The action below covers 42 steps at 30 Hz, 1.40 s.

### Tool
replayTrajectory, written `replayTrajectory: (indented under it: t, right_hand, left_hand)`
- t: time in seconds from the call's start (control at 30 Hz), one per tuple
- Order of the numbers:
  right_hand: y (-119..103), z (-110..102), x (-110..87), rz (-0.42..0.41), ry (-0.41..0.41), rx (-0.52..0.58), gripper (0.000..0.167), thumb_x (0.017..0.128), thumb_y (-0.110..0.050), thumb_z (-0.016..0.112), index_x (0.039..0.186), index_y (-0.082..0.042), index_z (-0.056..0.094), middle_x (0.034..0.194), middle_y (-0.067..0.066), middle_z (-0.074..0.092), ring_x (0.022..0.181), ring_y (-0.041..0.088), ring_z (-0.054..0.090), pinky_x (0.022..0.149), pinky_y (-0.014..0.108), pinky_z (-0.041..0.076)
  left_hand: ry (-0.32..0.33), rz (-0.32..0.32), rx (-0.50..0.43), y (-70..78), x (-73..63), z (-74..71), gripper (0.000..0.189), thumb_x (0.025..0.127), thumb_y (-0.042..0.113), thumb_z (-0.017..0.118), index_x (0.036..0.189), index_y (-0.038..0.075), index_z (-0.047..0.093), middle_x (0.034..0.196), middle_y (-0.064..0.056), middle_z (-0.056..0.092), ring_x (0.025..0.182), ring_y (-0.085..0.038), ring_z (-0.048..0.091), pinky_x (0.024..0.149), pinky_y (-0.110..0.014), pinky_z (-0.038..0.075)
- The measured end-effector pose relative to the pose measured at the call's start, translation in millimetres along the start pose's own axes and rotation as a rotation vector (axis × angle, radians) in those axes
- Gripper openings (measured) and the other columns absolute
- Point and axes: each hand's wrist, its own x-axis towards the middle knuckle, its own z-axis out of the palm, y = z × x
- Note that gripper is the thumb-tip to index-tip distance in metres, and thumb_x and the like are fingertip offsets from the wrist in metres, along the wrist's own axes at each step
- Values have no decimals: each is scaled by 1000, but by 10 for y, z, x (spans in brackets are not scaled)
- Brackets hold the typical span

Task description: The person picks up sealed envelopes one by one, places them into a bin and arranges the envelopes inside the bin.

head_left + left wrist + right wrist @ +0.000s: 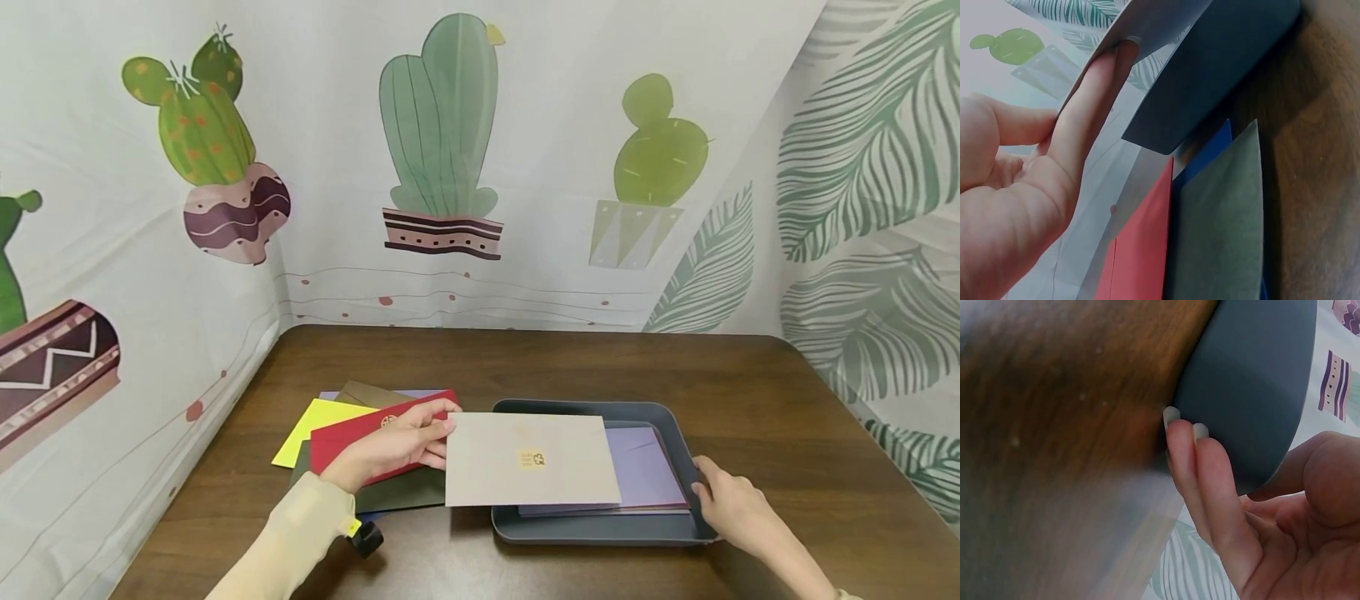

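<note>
A cream envelope (487,467) with a small gold emblem is held over the left part of a dark grey tray (592,532). My left hand (401,442) pinches it by its left edge; in the left wrist view the thumb lies on one face and the straight fingers (1094,100) on the other. Inside the tray lie a lilac envelope (648,467) and others beneath it, partly hidden. My right hand (738,504) grips the tray's right end. Up close in the right wrist view, fingertips (1213,469) press its outer wall (1247,381), with the thumb at the rim.
Left of the tray, under and around my left hand, is an overlapping pile: a red envelope (341,437), a yellow one (322,417), a brown one (367,393) and a dark green one (405,493). Behind the brown table (450,358) hangs a cactus-print cloth (555,167).
</note>
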Motion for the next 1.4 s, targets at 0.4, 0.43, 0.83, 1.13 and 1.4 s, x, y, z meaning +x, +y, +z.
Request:
replayTrajectory:
  t: [0.4, 0.43, 0.83, 1.13, 1.4]
  right_hand:
    - [8, -3, -1, -3, 7, 6, 33, 92, -7, 55, 121, 6, 51, 98, 28, 67, 73, 29, 66, 58, 45, 49]
    - [5, -6, -1, -3, 7, 7, 33, 92, -7, 55, 122, 7, 51, 98, 29, 67, 72, 29, 66, 57, 45, 49]
    - [-2, -9, -5, -6, 7, 0, 34, 92, -7, 55, 122, 7, 51, 102, 31, 66, 76, 32, 67, 59, 47, 49]
    - [12, 11, 0, -2, 12, 1, 33, 91, -7, 56, 121, 6, 51, 96, 29, 67, 74, 31, 66, 57, 46, 48]
    - [17, 12, -2, -10, 25, -5, 33, 91, -7, 56, 120, 6, 52, 95, 28, 68, 75, 33, 67, 58, 48, 49]
  left_hand:
    - [6, 1, 45, 2, 62, 67, 39, 100, 22, 52, 130, 0, 39, 109, -6, 67, 93, -24, 72, 82, -41, 58]
    - [4, 3, 35, 0, 67, 71, 39, 100, 21, 52, 130, 0, 39, 109, -6, 67, 93, -23, 72, 82, -41, 58]
    - [-39, 5, -20, -23, 186, 164, 39, 99, 19, 53, 128, -1, 37, 107, -5, 67, 91, -19, 72, 82, -39, 57]
    - [-44, -30, 8, -9, 275, 315, 37, 100, 19, 52, 129, -1, 38, 108, -6, 65, 87, -20, 73, 79, -42, 58]
    - [-9, -43, 9, 18, 285, 344, 42, 99, 19, 54, 131, -2, 37, 105, -9, 60, 76, -14, 71, 76, -30, 59]
